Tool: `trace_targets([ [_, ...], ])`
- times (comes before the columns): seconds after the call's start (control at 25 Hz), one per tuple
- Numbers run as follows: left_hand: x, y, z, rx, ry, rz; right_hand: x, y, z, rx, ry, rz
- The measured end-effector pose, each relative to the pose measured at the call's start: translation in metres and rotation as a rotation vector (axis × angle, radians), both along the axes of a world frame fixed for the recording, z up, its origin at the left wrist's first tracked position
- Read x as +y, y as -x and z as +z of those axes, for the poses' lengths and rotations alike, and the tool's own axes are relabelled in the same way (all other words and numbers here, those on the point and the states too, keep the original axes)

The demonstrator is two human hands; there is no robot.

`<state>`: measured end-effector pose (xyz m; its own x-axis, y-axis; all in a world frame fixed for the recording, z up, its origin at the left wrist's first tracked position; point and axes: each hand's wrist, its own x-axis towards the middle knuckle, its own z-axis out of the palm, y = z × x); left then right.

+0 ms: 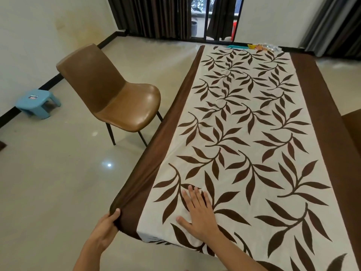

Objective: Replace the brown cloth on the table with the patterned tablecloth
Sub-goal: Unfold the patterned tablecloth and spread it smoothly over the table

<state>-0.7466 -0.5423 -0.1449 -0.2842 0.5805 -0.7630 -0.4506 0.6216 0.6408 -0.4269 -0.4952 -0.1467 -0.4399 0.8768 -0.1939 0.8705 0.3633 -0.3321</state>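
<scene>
Open floor (58, 182) is lying to the left. The patterned tablecloth (244, 133) is lying spread over the brown cloth (316, 98), which is showing along both long edges. A brown chair (117, 94) is standing near the left edge. The left hand (105, 229) is clamping curled fingers on the brown cloth's near corner. The right hand (197, 214) is pressing flat on the tablecloth, fingers apart.

Cream tablecloth (244, 133), brown leaf print; tan chair (117, 100).

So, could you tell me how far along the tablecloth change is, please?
Done: the patterned tablecloth lies spread full length. In hand: the left hand grips the brown corner; the right hand presses flat on the pattern. Left: squaring that corner. I cannot tell whether a brown cloth lies beneath.
</scene>
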Motion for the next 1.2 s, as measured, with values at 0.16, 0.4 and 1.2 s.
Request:
trace_targets([
  [0.16,-0.014,0.006,-0.008,0.144,0.154,-0.015,-0.001,-0.007,0.007,0.093,-0.060,-0.001],
  [0.4,0.032,-0.058,0.025,1.045,0.042,-0.349,0.019,-0.048,0.002,0.025,-0.073,-0.259],
  [1.2,0.093,-0.221,-0.002,1.423,-0.287,-0.917,0.025,-0.330,0.014,-0.063,-0.132,-0.715],
])
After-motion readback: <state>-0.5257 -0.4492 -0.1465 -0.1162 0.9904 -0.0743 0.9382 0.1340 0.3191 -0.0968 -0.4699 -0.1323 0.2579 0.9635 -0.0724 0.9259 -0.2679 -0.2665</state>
